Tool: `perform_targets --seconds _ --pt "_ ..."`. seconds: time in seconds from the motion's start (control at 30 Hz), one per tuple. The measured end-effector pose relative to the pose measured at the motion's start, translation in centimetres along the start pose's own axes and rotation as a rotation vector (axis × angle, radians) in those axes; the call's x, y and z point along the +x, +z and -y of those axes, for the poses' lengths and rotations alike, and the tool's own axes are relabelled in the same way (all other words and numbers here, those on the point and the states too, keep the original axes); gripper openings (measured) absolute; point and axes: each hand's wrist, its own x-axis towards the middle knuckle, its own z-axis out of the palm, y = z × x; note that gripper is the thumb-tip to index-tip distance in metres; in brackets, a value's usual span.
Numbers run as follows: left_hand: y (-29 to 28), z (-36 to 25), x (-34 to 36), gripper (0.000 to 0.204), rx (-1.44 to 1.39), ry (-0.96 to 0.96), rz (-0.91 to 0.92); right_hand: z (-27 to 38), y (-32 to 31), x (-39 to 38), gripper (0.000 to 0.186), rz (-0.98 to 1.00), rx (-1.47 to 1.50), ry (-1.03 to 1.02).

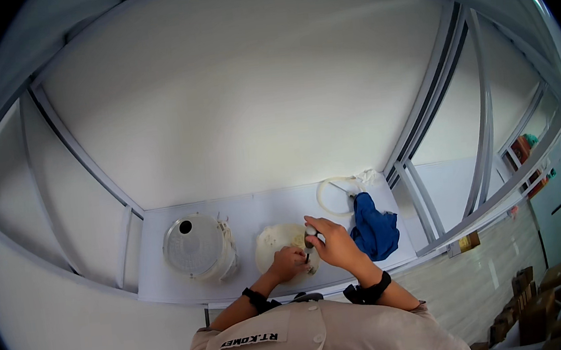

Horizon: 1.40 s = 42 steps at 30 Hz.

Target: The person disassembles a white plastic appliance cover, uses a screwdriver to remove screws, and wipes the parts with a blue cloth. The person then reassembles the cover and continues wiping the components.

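My right hand (pixel 335 240) grips a short screwdriver-like tool (pixel 309 231) with a pale top and a darker lower part. The tool stands nearly upright, its thin end pointing down. Just left of it, my left hand (pixel 288 263) is closed, with its fingertips near the tool's lower end. Whatever the left fingers pinch is too small to make out. Both hands are over a round off-white part (pixel 268 239), shallow like a bowl or cover, lying on the white table. Its near side is partly hidden by my hands.
At the table's left stands a round whitish drum (pixel 196 250) with a grey lid and a black hole. To the right lie a crumpled blue cloth (pixel 375 228) and a pale ring (pixel 321 201). Metal frame posts (pixel 425 208) flank the white table (pixel 250 208); wooden pieces (pixel 536 316) sit lower right.
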Motion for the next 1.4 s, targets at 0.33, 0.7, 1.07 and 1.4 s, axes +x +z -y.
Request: perform_targets --seconds 0.33,0.7,1.07,1.4 --pt "0.1 0.1 -0.3 0.021 -0.033 -0.025 0.028 1.5 -0.4 -1.0 0.042 -0.005 -0.118 0.038" --pt "0.5 0.2 -0.3 0.019 0.004 0.000 0.000 0.2 0.2 -1.7 0.041 -0.121 -0.019 -0.143" --pt "-0.1 -1.2 -0.8 0.022 -0.072 0.031 -0.049 0.7 0.6 -2.7 0.045 -0.116 0.092 0.014" --pt "0.4 -1.9 -1.7 0.022 -0.157 0.014 -0.079 1.6 0.6 -3.8 0.046 0.052 0.001 0.083"
